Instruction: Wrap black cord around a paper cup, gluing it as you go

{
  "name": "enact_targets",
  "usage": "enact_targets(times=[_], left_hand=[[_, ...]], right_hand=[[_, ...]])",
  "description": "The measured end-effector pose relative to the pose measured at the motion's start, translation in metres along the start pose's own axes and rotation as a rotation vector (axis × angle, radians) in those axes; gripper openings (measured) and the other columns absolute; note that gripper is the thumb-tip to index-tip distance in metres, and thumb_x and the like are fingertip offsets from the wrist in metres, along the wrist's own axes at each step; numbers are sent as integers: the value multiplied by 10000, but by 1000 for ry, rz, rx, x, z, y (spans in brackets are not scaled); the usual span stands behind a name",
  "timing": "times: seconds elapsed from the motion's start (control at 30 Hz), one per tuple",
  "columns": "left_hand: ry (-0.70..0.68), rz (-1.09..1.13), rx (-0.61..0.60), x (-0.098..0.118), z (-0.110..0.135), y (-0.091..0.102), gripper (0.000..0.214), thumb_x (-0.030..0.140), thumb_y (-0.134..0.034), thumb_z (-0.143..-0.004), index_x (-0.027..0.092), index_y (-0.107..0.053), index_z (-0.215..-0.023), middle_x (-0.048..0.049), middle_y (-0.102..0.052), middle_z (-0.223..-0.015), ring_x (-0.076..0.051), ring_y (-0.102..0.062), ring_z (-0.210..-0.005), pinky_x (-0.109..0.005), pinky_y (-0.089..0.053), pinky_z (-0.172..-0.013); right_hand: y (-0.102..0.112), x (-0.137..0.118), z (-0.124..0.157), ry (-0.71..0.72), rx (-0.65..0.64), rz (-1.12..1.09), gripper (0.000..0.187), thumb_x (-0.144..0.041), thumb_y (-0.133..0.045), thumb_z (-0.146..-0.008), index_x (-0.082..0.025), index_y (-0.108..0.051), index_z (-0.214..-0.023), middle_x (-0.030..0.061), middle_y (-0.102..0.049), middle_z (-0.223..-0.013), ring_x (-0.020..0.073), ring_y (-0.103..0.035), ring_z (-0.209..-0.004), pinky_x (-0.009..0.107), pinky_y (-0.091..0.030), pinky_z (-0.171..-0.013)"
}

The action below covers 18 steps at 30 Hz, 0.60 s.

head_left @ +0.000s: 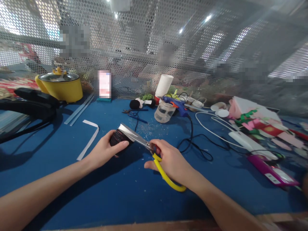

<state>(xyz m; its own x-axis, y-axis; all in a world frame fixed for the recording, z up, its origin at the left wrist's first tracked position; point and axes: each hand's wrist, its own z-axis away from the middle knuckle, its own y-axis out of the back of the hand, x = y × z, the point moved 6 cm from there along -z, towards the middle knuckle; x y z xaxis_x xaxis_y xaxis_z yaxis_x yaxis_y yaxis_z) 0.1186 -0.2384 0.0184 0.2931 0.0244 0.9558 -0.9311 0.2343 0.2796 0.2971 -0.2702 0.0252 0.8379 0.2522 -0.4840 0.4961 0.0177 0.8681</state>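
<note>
My left hand is closed around a black cord-wrapped piece, its thumb lying along the near side. A white edge shows at the top of this piece, and the palm hides part of it. In my right hand is a pair of scissors with yellow handles. Their metal blades reach up and left to the white edge; whether they are parted there I cannot tell. A thin black cord runs behind the piece toward small pliers. Left of my left hand lies a bent white paper strip.
A blue and orange glue gun rests on a clear plastic cup, its black cable looping rightward. Behind stand stacked white paper cups, a lit phone and a yellow pot. A purple box lies right, before perforated metal.
</note>
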Motion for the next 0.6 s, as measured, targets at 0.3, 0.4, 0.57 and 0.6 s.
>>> enact_targets(times=[0.3,0.4,0.57,0.6], left_hand=[[-20,-15,-21,-5,-1,-2,434,408,-588,-648,154,-460,-976,-33,-525,-791,-150,-531,-594,-256,-485,-471],[-28,-38,-15,-3,-1,-1,417,413,-587,-649,154,-460,-950,-18,-515,-741,-142,-519,-563,-248,-467,-462],[-26,-48,-3,-1,-1,2,447,431,-607,-632,143,-472,-946,-13,-525,-710,-147,-521,-573,-241,-448,-473],[-17,-6,-8,-1,-1,3,456,445,-598,-640,144,-476,-960,-20,-536,-733,-152,-529,-596,-244,-454,-488]], right_hand=[[-2,-1,1,28,32,-70,426,-507,-634,-601,-194,-524,-868,-14,-453,-657,128,-437,-569,250,-379,-540],[-2,-3,1,41,32,-46,392,-497,-616,-629,-188,-530,-853,-20,-439,-624,125,-420,-550,247,-367,-528],[0,-3,3,51,40,-37,350,-470,-607,-655,-186,-543,-850,-24,-445,-598,119,-410,-527,238,-365,-513],[1,-3,3,57,47,-41,343,-461,-608,-657,-185,-545,-850,-22,-454,-601,120,-412,-529,238,-368,-517]])
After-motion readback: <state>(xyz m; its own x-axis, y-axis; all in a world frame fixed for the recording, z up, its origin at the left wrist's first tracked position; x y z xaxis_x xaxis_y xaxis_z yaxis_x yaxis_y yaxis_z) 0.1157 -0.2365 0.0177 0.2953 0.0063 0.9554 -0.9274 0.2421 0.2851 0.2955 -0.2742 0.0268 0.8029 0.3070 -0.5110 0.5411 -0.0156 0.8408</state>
